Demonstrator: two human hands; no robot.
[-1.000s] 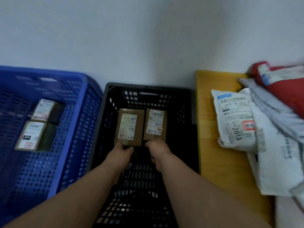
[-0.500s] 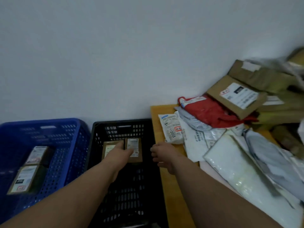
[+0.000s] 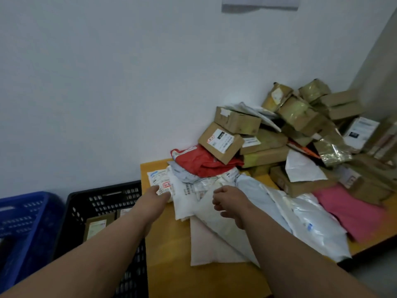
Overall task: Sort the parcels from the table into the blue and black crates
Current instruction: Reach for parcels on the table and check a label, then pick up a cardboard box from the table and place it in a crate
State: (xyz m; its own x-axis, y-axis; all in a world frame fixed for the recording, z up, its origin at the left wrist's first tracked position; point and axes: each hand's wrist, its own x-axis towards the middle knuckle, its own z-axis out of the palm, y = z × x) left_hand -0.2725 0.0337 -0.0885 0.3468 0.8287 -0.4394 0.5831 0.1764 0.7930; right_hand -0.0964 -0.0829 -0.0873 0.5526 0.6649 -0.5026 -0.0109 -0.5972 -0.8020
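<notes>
Little of the writing could be read. A small white mailer [image 3: 160,180] at the near left corner of the bench [image 3: 169,244] carried a blue-headed label, a red stamp and large digits of which only "20" showed past the left hand [image 3: 155,195]. A brown carton [image 3: 220,141] resting tilted on a red bag [image 3: 202,161] had a white shipping label with a red mark and a black block; its text was too small to make out.

The left hand reached over the bench's corner with its fingers extended, its fingertips touching the small white mailer's edge and gripping nothing. The right hand [image 3: 231,200] hovered above a pile of white poly bags [image 3: 253,211], fingers loosely curled and holding nothing.

The parcels lay heaped on the yellow bench against the wall: soft white and grey bags in front, a pink bag [image 3: 350,208] to the right, and taped brown boxes [image 3: 300,112] stacked behind. The black crate [image 3: 103,196] stood just beside the bench's left end with two labelled brown boxes [image 3: 96,225] inside, partly hidden by the left forearm. The blue crate [image 3: 25,218] stood to its left.
</notes>
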